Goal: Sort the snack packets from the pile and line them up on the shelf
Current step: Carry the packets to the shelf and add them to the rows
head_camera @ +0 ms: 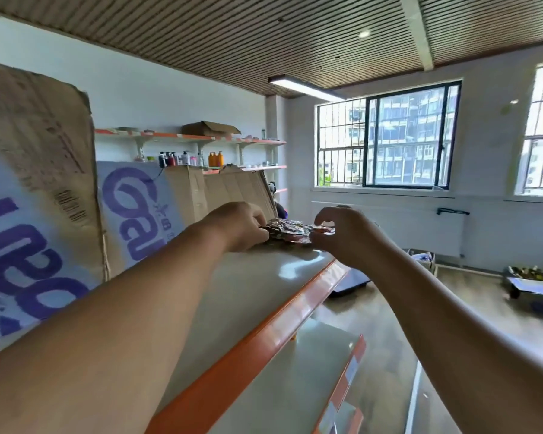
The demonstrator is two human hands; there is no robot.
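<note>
Several shiny foil snack packets [290, 230] lie flat at the far end of the top shelf [251, 296], a pale board with an orange front edge. My left hand [242, 225] has its fingers curled on the left end of the packets. At their right end my right hand [342, 234] pinches a packet between thumb and curled fingers. Both forearms stretch out over the shelf. The packets' print is too blurred to read.
Flattened cardboard sheets [41, 195] with purple lettering stand along the shelf's back. A lower shelf [298, 371] juts out below. Wall shelves [201, 142] with bottles and a box hang at the far left wall. Boxes [530, 280] sit on the floor at right.
</note>
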